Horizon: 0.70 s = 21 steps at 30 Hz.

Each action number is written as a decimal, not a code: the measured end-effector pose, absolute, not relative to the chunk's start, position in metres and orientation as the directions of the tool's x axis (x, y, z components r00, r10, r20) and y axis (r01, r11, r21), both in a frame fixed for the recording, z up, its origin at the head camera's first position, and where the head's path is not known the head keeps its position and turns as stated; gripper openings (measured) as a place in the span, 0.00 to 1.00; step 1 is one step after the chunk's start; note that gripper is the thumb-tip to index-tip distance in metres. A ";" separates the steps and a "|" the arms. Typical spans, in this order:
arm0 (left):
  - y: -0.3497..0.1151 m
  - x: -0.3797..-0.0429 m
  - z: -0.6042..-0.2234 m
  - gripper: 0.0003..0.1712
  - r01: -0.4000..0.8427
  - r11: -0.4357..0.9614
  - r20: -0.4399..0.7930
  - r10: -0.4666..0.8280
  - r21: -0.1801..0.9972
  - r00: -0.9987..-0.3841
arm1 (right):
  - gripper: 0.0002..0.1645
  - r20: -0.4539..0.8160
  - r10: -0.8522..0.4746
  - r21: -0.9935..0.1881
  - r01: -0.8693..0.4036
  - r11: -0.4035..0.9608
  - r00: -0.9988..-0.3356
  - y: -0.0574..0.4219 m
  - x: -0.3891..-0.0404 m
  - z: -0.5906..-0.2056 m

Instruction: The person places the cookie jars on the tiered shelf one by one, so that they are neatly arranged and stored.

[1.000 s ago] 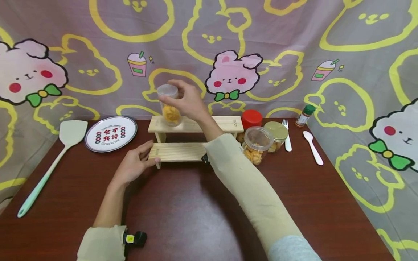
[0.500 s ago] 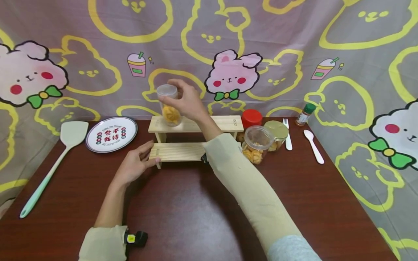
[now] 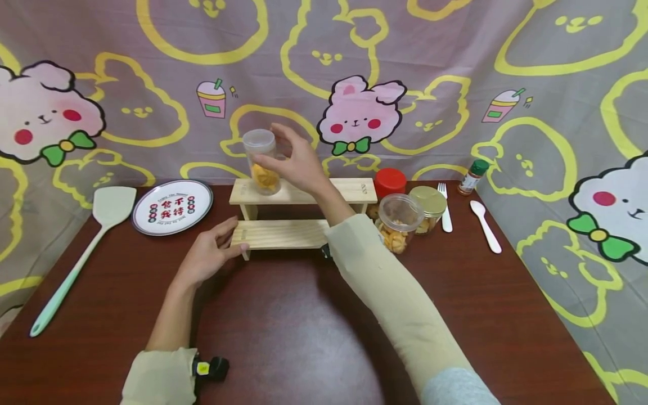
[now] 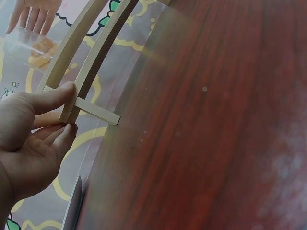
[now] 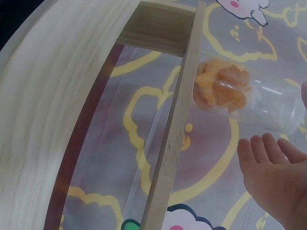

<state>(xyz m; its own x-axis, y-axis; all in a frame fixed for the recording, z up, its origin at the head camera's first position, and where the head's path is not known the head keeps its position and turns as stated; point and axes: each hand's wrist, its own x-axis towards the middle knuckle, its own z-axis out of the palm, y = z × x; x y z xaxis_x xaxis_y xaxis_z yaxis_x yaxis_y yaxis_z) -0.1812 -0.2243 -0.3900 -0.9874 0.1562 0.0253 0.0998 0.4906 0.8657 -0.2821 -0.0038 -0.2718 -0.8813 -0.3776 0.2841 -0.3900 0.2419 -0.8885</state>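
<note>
A clear plastic jar (image 3: 265, 179) with a translucent lid and orange-yellow snacks inside stands upright on the left part of the upper tier of a two-tier wooden shelf rack (image 3: 283, 233). My right hand (image 3: 304, 169) is just right of the jar, thumb and fingers spread. In the right wrist view its fingers (image 5: 268, 148) are apart from the jar (image 5: 225, 88). My left hand (image 3: 206, 256) pinches the left end of the rack's lower board between thumb and fingers, seen closely in the left wrist view, where the board (image 4: 93, 72) slants away.
Right of the rack stand a red-lidded jar (image 3: 390, 181), a clear-lidded jar (image 3: 395, 239) and a gold-lidded jar (image 3: 427, 203). Beyond lie a white fork (image 3: 446, 216), a white spoon (image 3: 487, 228) and a green-capped bottle (image 3: 473, 177). A plate (image 3: 172, 222) and spatula (image 3: 76, 267) lie left.
My right hand has loosened from the jar and drawn slightly to the right, its fingers spreading. The jar stays where it was on the upper tier. My left hand has not moved.
</note>
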 end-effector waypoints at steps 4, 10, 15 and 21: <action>-0.225 -0.181 -0.390 0.40 0.098 0.483 0.025 0.156 0.870 -0.987 | 0.46 0.288 -0.377 -0.889 -0.392 0.236 -0.880 0.003 -0.281 -0.274; -0.225 -0.180 -0.388 0.40 0.100 0.470 0.026 0.162 0.877 -0.986 | 0.43 0.311 -0.379 -0.870 -0.422 0.256 -0.871 0.016 -0.277 -0.272; -0.224 -0.179 -0.388 0.40 0.097 0.472 0.024 0.159 0.876 -0.987 | 0.40 0.334 -0.369 -0.866 -0.437 0.242 -0.867 0.030 -0.256 -0.262; -0.224 -0.178 -0.389 0.40 0.096 0.474 0.021 0.160 0.875 -0.987 | 0.36 0.322 -0.355 -0.862 -0.427 0.273 -0.878 0.045 -0.234 -0.257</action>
